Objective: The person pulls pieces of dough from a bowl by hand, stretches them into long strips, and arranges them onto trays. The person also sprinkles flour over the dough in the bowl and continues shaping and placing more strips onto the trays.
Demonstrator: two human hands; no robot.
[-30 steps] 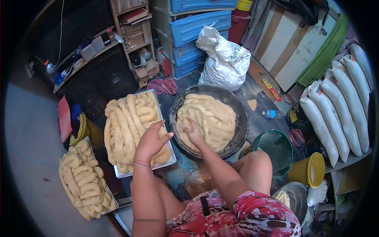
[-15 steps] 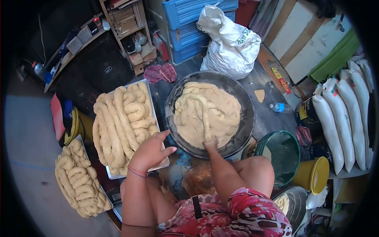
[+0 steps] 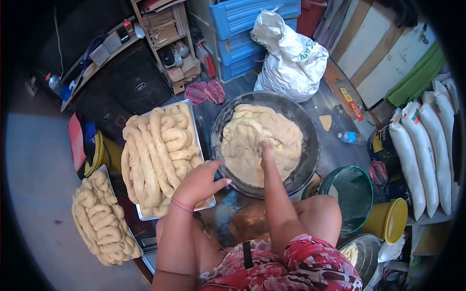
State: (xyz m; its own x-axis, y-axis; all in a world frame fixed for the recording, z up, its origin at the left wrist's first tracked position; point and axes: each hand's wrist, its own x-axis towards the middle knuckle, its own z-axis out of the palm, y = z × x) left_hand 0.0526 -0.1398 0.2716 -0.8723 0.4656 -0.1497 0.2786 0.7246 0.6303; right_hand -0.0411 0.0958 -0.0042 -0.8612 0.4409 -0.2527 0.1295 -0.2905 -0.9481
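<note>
A wide black basin (image 3: 314,145) between my knees holds pale powder (image 3: 286,133) with a rope of dough (image 3: 245,127) lying coiled in it. My right hand (image 3: 266,153) reaches into the middle of the basin, its fingers closed on the dough rope and partly hidden. My left hand (image 3: 201,182) is open, with thumb and fingers apart, between the basin's near left rim and a metal tray (image 3: 196,128). Thick ropes of dough (image 3: 155,155) are heaped on that tray, some straight and some folded.
A second tray of coiled dough (image 3: 104,218) stands at the lower left. Right of the basin are a green bucket (image 3: 372,194), a yellow bucket (image 3: 395,220) and a water bottle (image 3: 350,137). Behind it stand a white sack (image 3: 291,63) and blue drawers (image 3: 238,51); long white bags (image 3: 412,155) line the right.
My right hand has moved from the basin's near edge up to its middle, bringing the end of the dough rope along. My left hand stays open beside the basin.
</note>
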